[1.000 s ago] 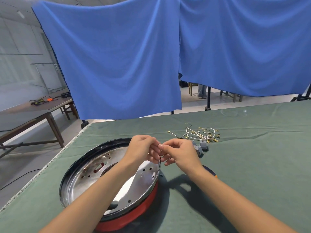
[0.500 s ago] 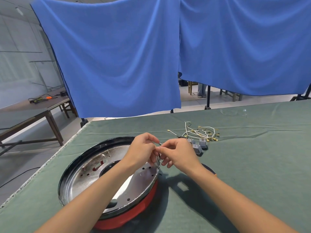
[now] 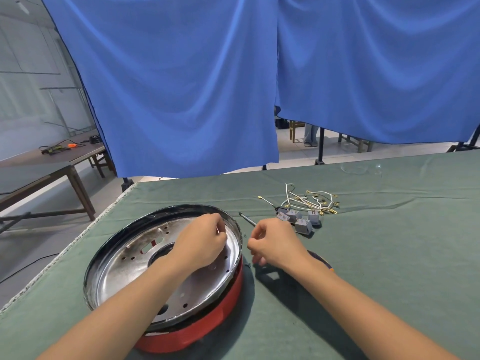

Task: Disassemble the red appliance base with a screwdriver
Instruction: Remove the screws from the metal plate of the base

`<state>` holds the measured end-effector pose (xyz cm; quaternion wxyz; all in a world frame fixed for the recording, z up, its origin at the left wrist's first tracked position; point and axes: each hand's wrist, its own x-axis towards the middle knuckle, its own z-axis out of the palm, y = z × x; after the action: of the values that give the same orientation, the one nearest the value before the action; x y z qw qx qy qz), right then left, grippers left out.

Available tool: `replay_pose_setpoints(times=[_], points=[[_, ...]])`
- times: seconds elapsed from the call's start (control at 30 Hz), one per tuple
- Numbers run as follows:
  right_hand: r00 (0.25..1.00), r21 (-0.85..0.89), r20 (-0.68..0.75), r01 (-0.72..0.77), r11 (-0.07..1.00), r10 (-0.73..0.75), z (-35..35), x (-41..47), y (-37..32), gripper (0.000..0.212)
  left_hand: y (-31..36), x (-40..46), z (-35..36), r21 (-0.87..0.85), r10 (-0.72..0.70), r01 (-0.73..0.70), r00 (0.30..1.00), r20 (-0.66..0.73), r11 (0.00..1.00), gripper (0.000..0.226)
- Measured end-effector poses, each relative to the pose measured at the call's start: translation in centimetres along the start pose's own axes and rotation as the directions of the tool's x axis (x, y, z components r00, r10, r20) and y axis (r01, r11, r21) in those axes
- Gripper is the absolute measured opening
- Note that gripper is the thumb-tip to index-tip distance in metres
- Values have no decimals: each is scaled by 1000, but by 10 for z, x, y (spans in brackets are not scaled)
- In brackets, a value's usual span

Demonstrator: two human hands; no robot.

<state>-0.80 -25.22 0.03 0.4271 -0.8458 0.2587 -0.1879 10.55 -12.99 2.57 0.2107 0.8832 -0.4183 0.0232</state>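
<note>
A: Red appliance base at near-left of the green table, silver plate seated inside, dark rim up. Step in hand, by the look of it: lifting small fasteners out by finger after loosening.

B: Best way to do it well?

A: Pinch low and pull straight up; no dragging across the plate. Drop each piece straight onto the cloth beside the base, away from the edge. Worth keeping loose bits in 1 spot, near the wires and the grey connectors already lying further back on the right.

B: Left hand?

A: Left hand over the far-right part of the plate, fingers curled in, thumb and forefinger pinched together. Something thin and pale at the pinch, too small to name. Heel of the hand seems to rest on the plate, not certain.

B: Right hand?

A: Right hand just off the rim, above the cloth, apart from the left. Fingers loosely curled, tips drawn close. Cannot tell whether anything sits between them.

B: Screwdriver?

A: Thin dark shaft showing just beyond the right hand, tip pointing away. Lying on the cloth, most likely; handle hidden behind the hand, so grip not confirmed. A few dark specks on the cloth by the rim, possibly screws.
</note>
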Motion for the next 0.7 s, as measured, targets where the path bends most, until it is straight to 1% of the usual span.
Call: replay_pose_setpoints(times=[0.07, 0.17, 0.27, 0.33, 0.4, 0.5, 0.57, 0.63, 0.7], points=[[1000, -19, 5, 6, 1000, -6, 8, 6, -2, 11, -1, 0, -1, -24, 0, 0, 1000, 2, 1000, 10], [992, -240, -94, 61, 969, -86, 9, 15, 2, 11, -3, -1, -1, -28, 15, -15, 1000, -8, 999, 10], [980, -408, -127, 89, 909, -153, 12, 16, 7, 16, -5, 2, 1, -21, 16, -17, 1000, -18, 1000, 9], [971, -535, -121, 113, 837, -209, 16, 14, 10, 17, -4, 4, 2, 35, -1, 2, 999, -32, 999, 8], [967, -596, -124, 109, 796, -224, 16, 12, 13, 17, -4, 3, 2, 133, -24, 31, 998, -59, 991, 8], [969, -627, -119, 96, 773, -217, 12, 13, 16, 17, -4, 0, 0, 266, -42, 63, 996, -82, 962, 11], [973, -615, -96, 109, 781, -211, 10, 11, 16, 19, -2, -2, -3, 345, -54, 81, 995, -88, 935, 13], [973, -553, -98, 119, 825, -207, 9, 7, 13, 22, 0, -6, -5, 472, -49, 85, 995, -87, 878, 16], [971, -415, -135, 124, 901, -196, 5, 4, 9, 21, 2, -13, -6, 534, -62, 91, 996, -71, 841, 16]])
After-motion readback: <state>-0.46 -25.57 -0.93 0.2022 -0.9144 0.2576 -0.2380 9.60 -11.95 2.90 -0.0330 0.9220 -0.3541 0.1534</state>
